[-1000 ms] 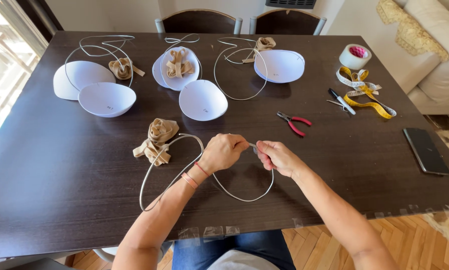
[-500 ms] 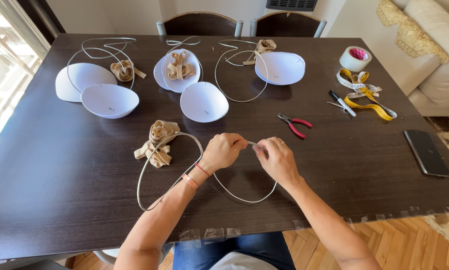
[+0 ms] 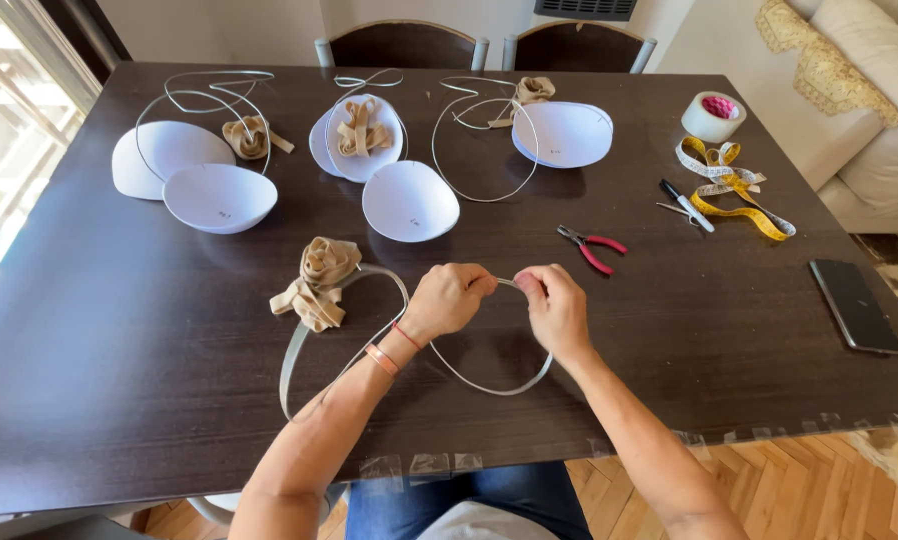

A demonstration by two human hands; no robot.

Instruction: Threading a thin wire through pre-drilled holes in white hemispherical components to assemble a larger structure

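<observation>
My left hand [image 3: 452, 297] and my right hand [image 3: 554, 305] both pinch a thin curved grey wire [image 3: 489, 385] above the dark wooden table [image 3: 99, 400]. The wire loops down toward me between the hands and runs left as a flat band [image 3: 291, 360] under my left forearm. A bundle of beige ribbon [image 3: 318, 280] lies just left of my left hand. Red-handled pliers [image 3: 594, 247] lie just beyond my right hand.
Several white foam cups [image 3: 410, 200] lie further back, with wire loops [image 3: 479, 150] and beige ribbon [image 3: 360, 128] among them. At the right are a tape roll [image 3: 713, 116], a yellow measuring tape [image 3: 737, 190], a pen [image 3: 685, 205] and a dark phone [image 3: 855, 305].
My two hands have come closer together on the wire. My right hand has slid left toward the left hand, and the loop below has widened slightly.
</observation>
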